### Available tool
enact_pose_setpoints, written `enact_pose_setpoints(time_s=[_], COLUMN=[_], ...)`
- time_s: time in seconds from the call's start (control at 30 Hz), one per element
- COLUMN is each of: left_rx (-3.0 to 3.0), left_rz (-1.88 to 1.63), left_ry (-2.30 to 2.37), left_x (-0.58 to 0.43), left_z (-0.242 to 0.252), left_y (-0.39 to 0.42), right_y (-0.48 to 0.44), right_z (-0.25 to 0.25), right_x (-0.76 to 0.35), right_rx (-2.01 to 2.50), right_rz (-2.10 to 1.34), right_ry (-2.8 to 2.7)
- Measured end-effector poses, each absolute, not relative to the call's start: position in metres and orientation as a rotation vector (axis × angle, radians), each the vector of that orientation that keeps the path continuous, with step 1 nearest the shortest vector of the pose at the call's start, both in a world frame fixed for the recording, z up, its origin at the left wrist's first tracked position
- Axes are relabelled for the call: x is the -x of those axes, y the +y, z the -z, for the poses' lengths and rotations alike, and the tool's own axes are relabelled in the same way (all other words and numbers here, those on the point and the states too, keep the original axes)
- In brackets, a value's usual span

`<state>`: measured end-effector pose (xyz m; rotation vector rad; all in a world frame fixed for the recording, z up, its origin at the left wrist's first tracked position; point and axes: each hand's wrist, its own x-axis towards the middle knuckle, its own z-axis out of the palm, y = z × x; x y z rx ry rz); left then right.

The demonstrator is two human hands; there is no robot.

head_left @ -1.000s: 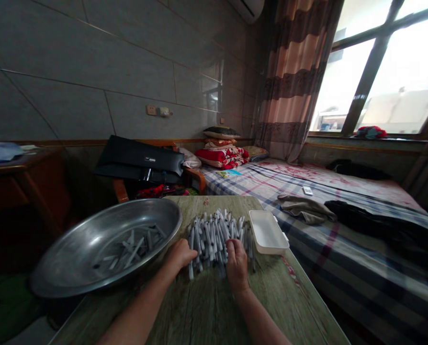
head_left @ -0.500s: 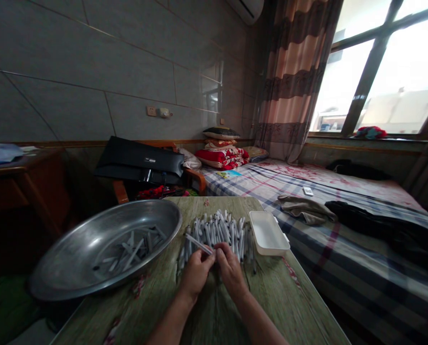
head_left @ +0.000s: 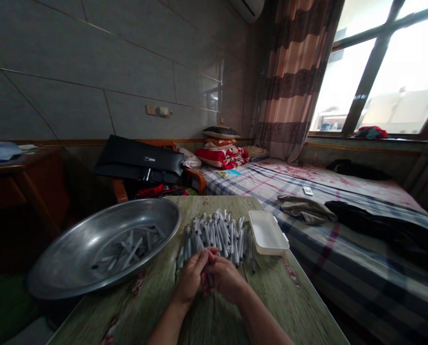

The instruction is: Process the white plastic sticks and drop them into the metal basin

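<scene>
My left hand (head_left: 191,277) is closed around a clear-barrelled pen (head_left: 200,243), whose upper end seems to poke out above the fingers. Pressed against it, my right hand (head_left: 227,278) has its fingers curled in; what they grip is hidden and slightly blurred. Just beyond both hands lies a heap of pens (head_left: 219,230) with translucent barrels and dark ends. To the right of the heap sits a white plastic box (head_left: 267,232) without a lid. At the left, a wide metal basin (head_left: 88,235) holds several loose pale, tube-like pieces (head_left: 131,249).
The wood-patterned table (head_left: 214,321) carries the heap and the box; the basin overhangs its left edge. A bed (head_left: 343,235) with clothes stands along the right. Behind the table, a black monitor (head_left: 142,160) rests on a wooden chair (head_left: 196,179).
The pen that slanted up to the left between both hands has turned and is now mostly covered by the fingers. My right hand has curled in and moved slightly down, against the left.
</scene>
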<state>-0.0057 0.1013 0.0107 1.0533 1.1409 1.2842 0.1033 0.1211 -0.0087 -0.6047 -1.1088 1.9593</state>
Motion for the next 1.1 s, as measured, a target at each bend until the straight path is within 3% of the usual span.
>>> enact_pose_setpoints(time_s=[0.1,0.43,1.1], left_rx=[-1.067,-0.915,-1.069], left_rz=[-1.178,-1.475,-1.472], left_ry=[1.034,1.078,1.140], left_x=[0.004,-0.003,-0.001], left_z=[-0.011,0.004,-0.004], left_y=[0.099,0.103,0.101], right_y=[0.119,0.113,0.113], right_z=[0.007,-0.002,0.001], right_x=[-0.103,-0.105,-0.103], right_rx=[0.683,0.749,0.836], right_rz=[-1.993,-2.073,-2.065], right_ry=[-0.996,-0.932,-0.994])
